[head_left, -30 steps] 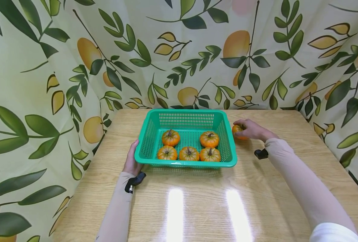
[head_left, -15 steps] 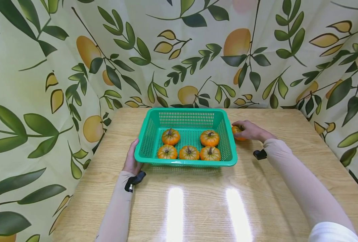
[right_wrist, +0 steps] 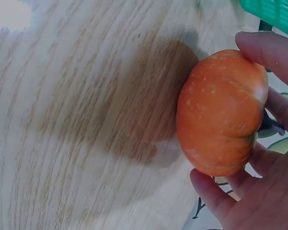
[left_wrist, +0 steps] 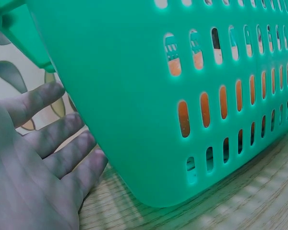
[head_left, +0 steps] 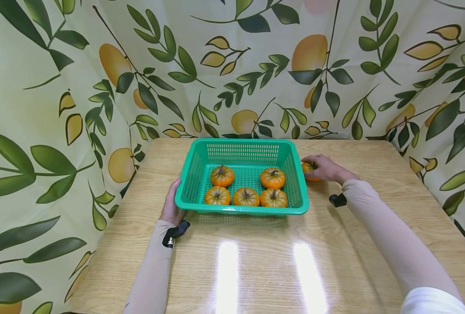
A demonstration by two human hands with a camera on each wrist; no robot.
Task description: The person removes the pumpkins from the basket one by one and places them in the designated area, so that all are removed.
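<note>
A green plastic basket (head_left: 242, 209) with slotted walls stands on the wooden table. Inside it are several small orange pumpkins (head_left: 273, 178), two of them behind a front row of three. My left hand (head_left: 172, 205) is at the basket's left side; in the left wrist view its fingers (left_wrist: 62, 129) reach out nearly straight along the corner of the wall. To the right of the basket, my right hand (head_left: 324, 168) holds another small pumpkin (right_wrist: 221, 112), thumb and fingers spread around its sides. Its dark stem (right_wrist: 271, 125) points toward the palm, and its shadow falls on the tabletop.
The wooden table (head_left: 264, 261) runs up to a leaf-and-fruit patterned curtain (head_left: 217, 87) at the back and both sides. A small black device (head_left: 176, 233) sits on the left wrist, another (head_left: 338, 200) on the right.
Almost nothing moves. The head view shifts very slightly, so the basket appears a little higher; the right hand stays on the pumpkin and the left hand stays beside the basket.
</note>
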